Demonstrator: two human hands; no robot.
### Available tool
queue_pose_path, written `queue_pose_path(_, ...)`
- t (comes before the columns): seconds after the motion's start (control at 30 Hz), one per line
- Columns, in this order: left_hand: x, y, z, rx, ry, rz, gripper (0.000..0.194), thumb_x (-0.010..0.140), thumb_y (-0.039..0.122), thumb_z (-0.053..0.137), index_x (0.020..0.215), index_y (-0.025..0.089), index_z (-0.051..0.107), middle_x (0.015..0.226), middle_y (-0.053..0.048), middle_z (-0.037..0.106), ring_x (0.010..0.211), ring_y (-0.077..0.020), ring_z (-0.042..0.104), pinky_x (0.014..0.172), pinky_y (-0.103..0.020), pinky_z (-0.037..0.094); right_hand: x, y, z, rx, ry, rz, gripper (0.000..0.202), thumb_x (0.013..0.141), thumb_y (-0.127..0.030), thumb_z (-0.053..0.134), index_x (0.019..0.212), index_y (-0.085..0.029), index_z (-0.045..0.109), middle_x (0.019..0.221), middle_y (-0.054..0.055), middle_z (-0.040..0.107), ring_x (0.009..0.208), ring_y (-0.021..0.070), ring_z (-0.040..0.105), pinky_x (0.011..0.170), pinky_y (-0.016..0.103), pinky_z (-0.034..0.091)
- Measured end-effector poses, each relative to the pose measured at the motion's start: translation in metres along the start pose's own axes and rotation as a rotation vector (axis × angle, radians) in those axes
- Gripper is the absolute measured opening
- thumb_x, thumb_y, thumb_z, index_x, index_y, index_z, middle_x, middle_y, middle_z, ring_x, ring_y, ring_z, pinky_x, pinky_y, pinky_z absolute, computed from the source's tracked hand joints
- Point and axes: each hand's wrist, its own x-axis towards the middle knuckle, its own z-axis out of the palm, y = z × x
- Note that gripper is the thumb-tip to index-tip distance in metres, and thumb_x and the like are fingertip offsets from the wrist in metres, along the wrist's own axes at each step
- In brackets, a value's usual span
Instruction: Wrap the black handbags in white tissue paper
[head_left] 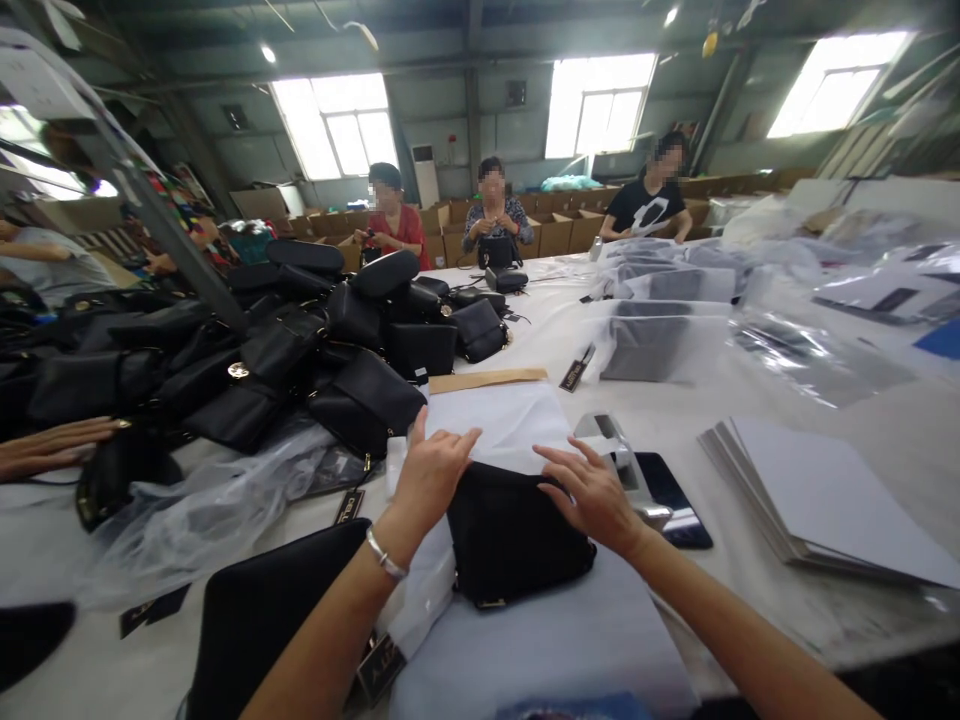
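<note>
A small black bag [517,535] lies in front of me on white sheets of paper [506,415]. My left hand [435,465], a silver bangle on its wrist, is at the bag's upper left corner with its fingers apart. On the upper right edge rests my right hand [592,490], fingers spread and lightly bent, touching the bag. Neither hand shows a grip on it. Another black bag [274,610] with a dark hang tag [381,668] lies under my left forearm. Just beyond my right hand are a grey tape dispenser [619,455] and a dark phone [671,500].
A large heap of black bags [300,340] covers the left, beside crumpled clear plastic [225,500]. Another person's hand [60,448] reaches in there. Grey-white boards [832,500] are stacked right. Bags in translucent sleeves [649,340] stand behind. Several co-workers [491,215] work across the table.
</note>
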Motion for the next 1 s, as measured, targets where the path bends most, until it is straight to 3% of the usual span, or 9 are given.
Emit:
queue_pose_path(0.13, -0.031, 0.01, 0.011, -0.072, -0.005, 0.047, 0.02, 0.095, 0.014, 0.052, 0.105, 0.024, 0.067, 0.092, -0.001, 0.072, 0.088, -0.0178, 0.066, 0.11, -0.048, 0.037, 0.0, -0.005, 0.002, -0.004, 0.013, 0.113, 0.042, 0.094, -0.026, 0.057, 0.135, -0.022, 0.051, 0.124, 0.008, 0.068, 0.11, 0.0209, 0.064, 0.111, 0.046, 0.037)
queue_pose_path(0.3, -0.065, 0.024, 0.024, -0.133, 0.043, 0.049, 0.022, 0.094, 0.012, 0.052, 0.105, 0.023, 0.067, 0.1, -0.003, 0.072, 0.094, -0.0188, 0.065, 0.1, -0.042, 0.046, 0.002, -0.012, 0.005, 0.01, -0.002, 0.043, 0.026, 0.093, -0.019, 0.057, 0.115, -0.029, 0.066, 0.097, 0.0, 0.073, 0.097, 0.018, 0.064, 0.114, 0.047, 0.032)
queue_pose_path(0.43, -0.078, 0.029, 0.032, -0.157, 0.062, 0.031, 0.021, 0.094, 0.014, 0.051, 0.105, 0.022, 0.068, 0.1, -0.006, 0.071, 0.094, -0.0207, 0.065, 0.095, -0.042, 0.05, -0.005, -0.02, 0.006, -0.022, -0.011, 0.031, 0.031, 0.092, -0.014, 0.054, 0.113, -0.031, 0.068, 0.086, -0.001, 0.07, 0.09, 0.0165, 0.063, 0.114, 0.046, 0.034)
queue_pose_path(0.63, -0.076, 0.034, 0.037, -0.183, 0.044, 0.036, 0.02, 0.097, 0.017, 0.048, 0.101, 0.022, 0.067, 0.103, -0.005, 0.07, 0.096, -0.0195, 0.064, 0.101, -0.043, 0.047, -0.023, -0.022, 0.014, -0.048, -0.009, 0.055, 0.031, 0.093, -0.013, 0.052, 0.109, -0.031, 0.072, 0.086, 0.001, 0.068, 0.084, 0.0157, 0.062, 0.106, 0.041, 0.044)
queue_pose_path(0.73, -0.067, 0.042, 0.038, -0.185, 0.047, 0.03, 0.018, 0.096, 0.023, 0.051, 0.107, 0.02, 0.066, 0.131, -0.009, 0.062, 0.121, -0.0243, 0.057, 0.11, -0.048, 0.041, -0.029, -0.026, 0.018, -0.041, 0.0, 0.081, 0.032, 0.095, -0.015, 0.049, 0.114, -0.028, 0.071, 0.09, 0.003, 0.07, 0.084, 0.0156, 0.064, 0.084, 0.03, 0.054)
queue_pose_path(0.8, -0.061, 0.049, 0.04, -0.177, 0.018, 0.044, 0.032, 0.094, 0.025, 0.055, 0.125, 0.02, 0.058, 0.148, -0.011, 0.049, 0.136, -0.0276, 0.045, 0.113, -0.052, 0.037, -0.031, -0.03, 0.019, -0.044, 0.005, 0.097, 0.034, 0.096, -0.015, 0.048, 0.116, -0.028, 0.071, 0.092, 0.004, 0.07, 0.084, 0.0154, 0.064, 0.076, 0.026, 0.055)
queue_pose_path(0.9, -0.057, 0.056, 0.048, -0.164, -0.041, 0.082, 0.051, 0.094, 0.022, 0.054, 0.143, 0.022, 0.043, 0.153, -0.01, 0.043, 0.141, -0.0283, 0.039, 0.114, -0.055, 0.035, -0.032, -0.035, 0.017, -0.062, 0.011, 0.099, 0.035, 0.096, -0.013, 0.047, 0.116, -0.029, 0.071, 0.092, 0.004, 0.07, 0.083, 0.015, 0.064, 0.078, 0.027, 0.054)
queue_pose_path(1.0, -0.062, 0.055, 0.059, -0.142, -0.038, 0.108, 0.043, 0.096, 0.012, 0.046, 0.138, 0.02, 0.049, 0.148, -0.008, 0.05, 0.138, -0.0261, 0.043, 0.112, -0.051, 0.038, -0.034, -0.036, 0.014, -0.092, 0.026, 0.094, 0.034, 0.095, -0.012, 0.049, 0.114, -0.029, 0.072, 0.093, 0.004, 0.07, 0.082, 0.0154, 0.063, 0.082, 0.029, 0.052)
